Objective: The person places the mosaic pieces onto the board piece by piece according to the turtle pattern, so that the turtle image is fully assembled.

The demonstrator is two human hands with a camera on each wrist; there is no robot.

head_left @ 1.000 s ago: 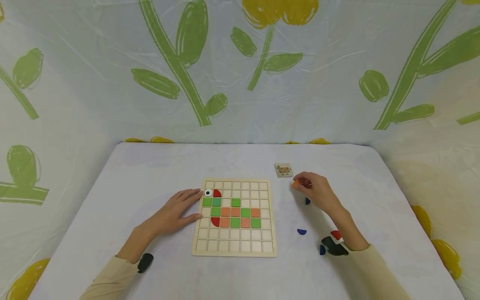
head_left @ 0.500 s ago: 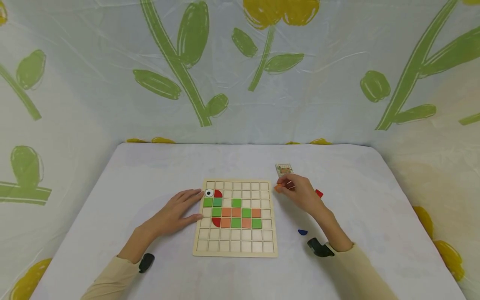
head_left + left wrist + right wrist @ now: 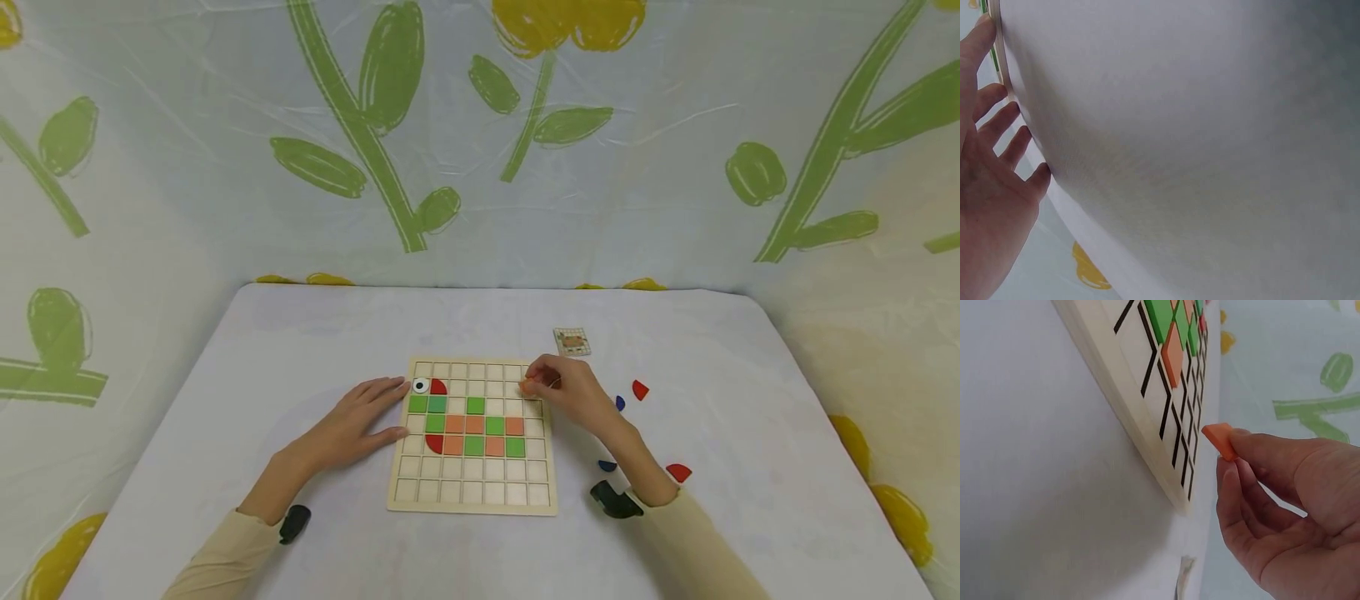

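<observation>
A wooden grid board (image 3: 471, 508) lies on the table with green, orange and red tiles and a round eye tile (image 3: 421, 386) set in its squares. At its left edge my left hand (image 3: 347, 427) rests with fingers spread, the fingertips and thumb touching the frame. My right hand (image 3: 576, 393) hovers over the board's upper right part. Between thumb and fingers it pinches an orange tile (image 3: 1219, 439), clear of the grid in the right wrist view. In the left wrist view, the left hand (image 3: 997, 169) touches the board's side with straight fingers.
A small pattern card (image 3: 572, 342) lies beyond the board's upper right corner. Right of the board are a red quarter-round piece (image 3: 640, 390), another red piece (image 3: 678, 473) and blue half-round pieces (image 3: 607, 466), partly near the right forearm.
My right hand has carried the orange tile leftward from near the card to above the board, uncovering red and blue pieces behind it. The left hand stays at the board's edge.
</observation>
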